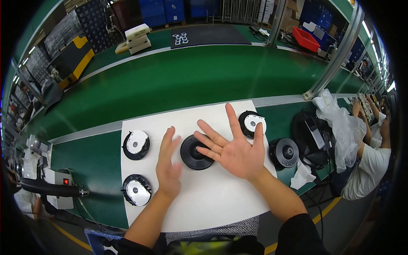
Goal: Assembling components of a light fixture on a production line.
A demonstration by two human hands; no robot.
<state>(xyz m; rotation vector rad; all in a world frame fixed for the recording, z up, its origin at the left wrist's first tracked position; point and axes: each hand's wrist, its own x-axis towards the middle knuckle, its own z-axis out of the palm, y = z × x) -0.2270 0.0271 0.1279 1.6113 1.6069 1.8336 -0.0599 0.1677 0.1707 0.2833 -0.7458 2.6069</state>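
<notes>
My right hand (238, 154) hovers palm up over the white board (212, 204), fingers spread, nothing in it. Its fingertips partly cover a black round disc with concentric rings (193, 155), which lies mid-board. To the left of that disc, my left hand (168, 165) is held on edge, fingers stretched out and a little blurred, holding nothing. Two round black units with white-and-silver tops, an upper one (137, 142) and a lower one (138, 191), lie along the board's left side. A similar unit (251, 123) sits at the upper right, partly behind my right fingers.
Right of the board are another ringed black disc (285, 153), a black bag (312, 138) and clear plastic wrap (340, 127). A grey box with a black hose (49, 187) stands left. Beyond runs a green conveyor belt (191, 78). A co-worker (369, 165) sits far right.
</notes>
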